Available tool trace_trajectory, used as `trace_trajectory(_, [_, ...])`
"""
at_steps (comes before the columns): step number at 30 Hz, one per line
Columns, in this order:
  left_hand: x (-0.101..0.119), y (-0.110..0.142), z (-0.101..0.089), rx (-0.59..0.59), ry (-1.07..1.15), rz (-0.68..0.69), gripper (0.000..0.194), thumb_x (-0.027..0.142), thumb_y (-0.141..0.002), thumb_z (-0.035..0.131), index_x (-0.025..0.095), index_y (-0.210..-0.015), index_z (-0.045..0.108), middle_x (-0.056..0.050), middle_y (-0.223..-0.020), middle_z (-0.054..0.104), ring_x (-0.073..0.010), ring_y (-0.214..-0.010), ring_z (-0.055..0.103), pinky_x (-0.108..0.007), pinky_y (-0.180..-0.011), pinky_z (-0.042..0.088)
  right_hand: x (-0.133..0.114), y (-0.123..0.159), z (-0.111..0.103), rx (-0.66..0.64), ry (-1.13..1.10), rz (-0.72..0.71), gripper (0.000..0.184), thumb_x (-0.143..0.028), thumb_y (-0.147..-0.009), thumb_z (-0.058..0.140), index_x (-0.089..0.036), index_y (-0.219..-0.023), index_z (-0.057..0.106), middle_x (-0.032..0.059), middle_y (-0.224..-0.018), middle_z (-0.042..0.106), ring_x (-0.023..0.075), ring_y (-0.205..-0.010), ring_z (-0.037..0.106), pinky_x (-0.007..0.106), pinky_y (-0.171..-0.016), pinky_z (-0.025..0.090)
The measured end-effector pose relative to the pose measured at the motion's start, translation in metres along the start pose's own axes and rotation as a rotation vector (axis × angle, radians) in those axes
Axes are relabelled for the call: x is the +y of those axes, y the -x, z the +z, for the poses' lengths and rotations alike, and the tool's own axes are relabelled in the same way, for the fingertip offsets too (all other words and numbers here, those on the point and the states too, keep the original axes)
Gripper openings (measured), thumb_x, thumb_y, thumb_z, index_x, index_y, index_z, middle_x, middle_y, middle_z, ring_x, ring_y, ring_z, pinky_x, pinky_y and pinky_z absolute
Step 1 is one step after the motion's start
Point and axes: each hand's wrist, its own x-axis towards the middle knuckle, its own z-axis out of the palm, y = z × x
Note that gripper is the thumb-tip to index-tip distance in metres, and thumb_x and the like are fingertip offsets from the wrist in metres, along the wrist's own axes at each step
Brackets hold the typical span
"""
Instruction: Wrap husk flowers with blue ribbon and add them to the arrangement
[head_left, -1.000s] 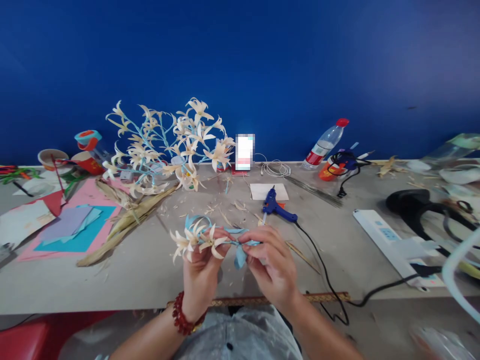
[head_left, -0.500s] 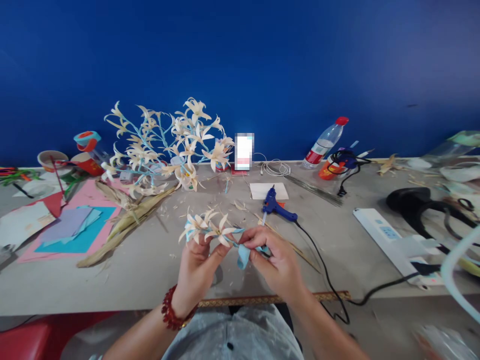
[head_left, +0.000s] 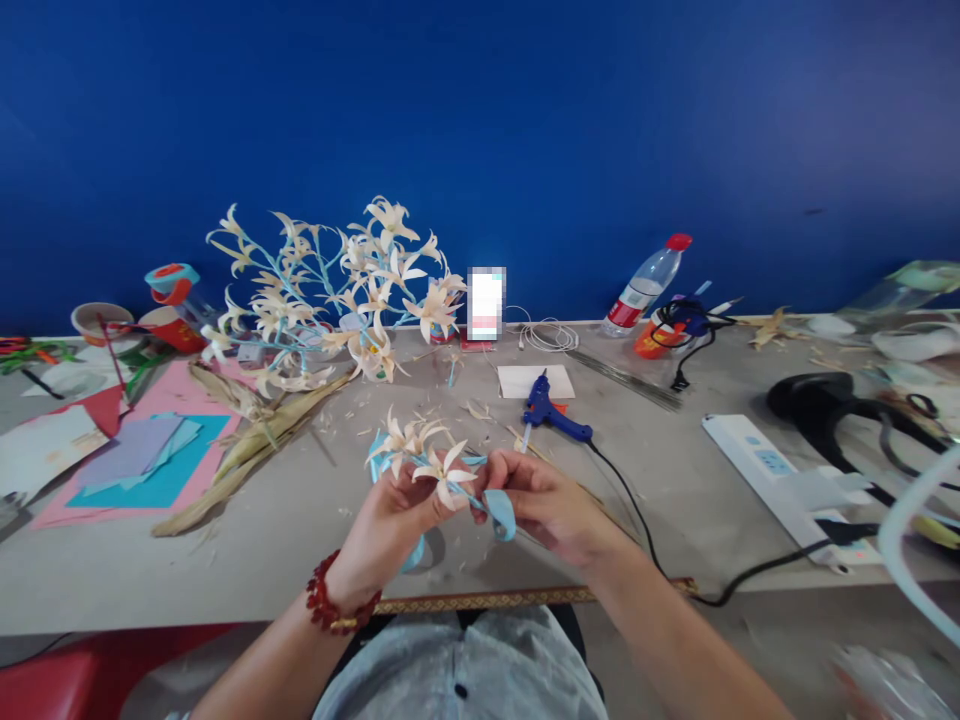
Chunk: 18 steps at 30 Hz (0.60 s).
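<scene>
My left hand [head_left: 397,520], with a red bead bracelet [head_left: 336,598] at the wrist, is closed round the stem of an artificial flower spray [head_left: 444,476]. Cream, pointed petals stand above its thumb and fingers. My right hand [head_left: 536,500] pinches a light blue paper strip [head_left: 501,514] against the blue stem, close to the left fingertips. One end of the strip curls loose below the right thumb. More blue strip shows at the left of the flowers and under the left hand. Fingers hide part of the stem.
A larger bunch of cream flowers [head_left: 360,270] stands at the back left. Beyond my right hand lies a blue glue gun [head_left: 551,410], its black cord running towards a power strip [head_left: 787,490]. Dried husks [head_left: 247,460] and coloured paper [head_left: 150,460] lie left. A bottle [head_left: 649,285] leans at the back.
The flower spray has turned in my left hand and its flowers sit slightly further right. The blue strip's loose end has swung right, and more strip now shows below my left hand.
</scene>
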Motion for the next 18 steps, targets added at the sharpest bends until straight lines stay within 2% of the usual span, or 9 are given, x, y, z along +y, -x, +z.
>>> trace_trajectory(5, [0.007, -0.002, 0.001, 0.009, 0.039, -0.030, 0.018, 0.023, -0.057, 0.086, 0.017, -0.064, 0.070, -0.006, -0.075, 0.063, -0.0190, -0.065, 0.061, -0.031, -0.063, 0.052, 0.003, -0.001, 0.000, -0.029, -0.103, 0.092, 0.030, -0.025, -0.065, 0.085, -0.016, -0.069, 0.056, 0.0000, -0.074, 0.066, 0.0122, -0.065, 0.065, 0.020, -0.057, 0.045])
trace_trajectory(10, [0.003, -0.002, -0.011, 0.009, 0.015, -0.025, 0.020, 0.018, -0.052, 0.087, 0.019, -0.057, 0.068, -0.009, -0.077, 0.065, -0.0260, -0.074, 0.064, -0.035, -0.064, 0.054, 0.008, -0.003, -0.001, -0.102, -0.156, 0.111, 0.028, -0.024, -0.065, 0.084, -0.015, -0.072, 0.058, 0.0014, -0.082, 0.066, 0.0115, -0.067, 0.067, 0.020, -0.062, 0.048])
trace_trajectory(14, [-0.004, 0.000, -0.026, 0.030, 0.051, -0.088, 0.029, 0.010, -0.042, 0.090, 0.020, -0.055, 0.067, -0.011, -0.077, 0.067, -0.0322, -0.080, 0.066, -0.038, -0.064, 0.055, 0.010, -0.002, 0.005, -0.134, -0.172, 0.085, 0.027, -0.023, -0.066, 0.084, -0.015, -0.072, 0.059, 0.0008, -0.075, 0.068, 0.0108, -0.064, 0.067, 0.021, -0.064, 0.051])
trace_trajectory(18, [-0.003, 0.000, -0.021, 0.034, 0.050, -0.053, 0.029, 0.013, -0.042, 0.091, 0.020, -0.056, 0.067, -0.011, -0.079, 0.068, -0.0323, -0.080, 0.067, -0.039, -0.065, 0.055, 0.011, -0.003, 0.013, -0.139, -0.172, 0.013, 0.028, -0.025, -0.065, 0.085, -0.016, -0.070, 0.059, -0.0005, -0.070, 0.067, 0.0102, -0.062, 0.065, 0.021, -0.064, 0.050])
